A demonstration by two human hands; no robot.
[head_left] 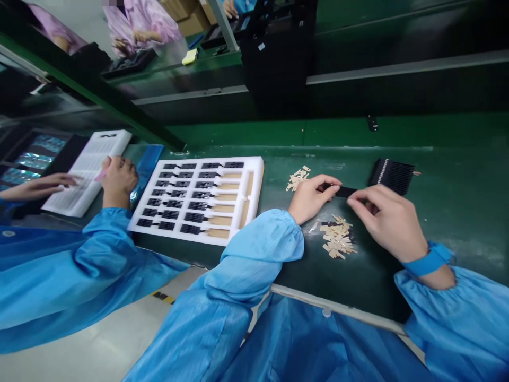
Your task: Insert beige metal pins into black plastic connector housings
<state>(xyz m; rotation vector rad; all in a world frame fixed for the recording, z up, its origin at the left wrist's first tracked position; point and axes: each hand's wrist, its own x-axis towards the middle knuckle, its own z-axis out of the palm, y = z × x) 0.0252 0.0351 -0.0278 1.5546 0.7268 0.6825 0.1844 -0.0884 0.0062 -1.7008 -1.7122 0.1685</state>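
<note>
My left hand (312, 197) and my right hand (387, 220) pinch the two ends of a small black strip (345, 191) just above the green bench. Both hands are closed on it. Below them lies a heap of small tan tabs (338, 239). A second, smaller heap of tan tabs (297, 178) lies beyond my left hand. A stack of black strips (392, 175) sits just behind my right hand. A white foam tray (254, 180) with rows of black strips in its slots lies to the left.
A co-worker in a blue sleeve (105, 233) on my left has hands on another white tray (89, 170). More people in pink work at the back. A black box (274, 58) stands on the far side of the green bench (457, 212).
</note>
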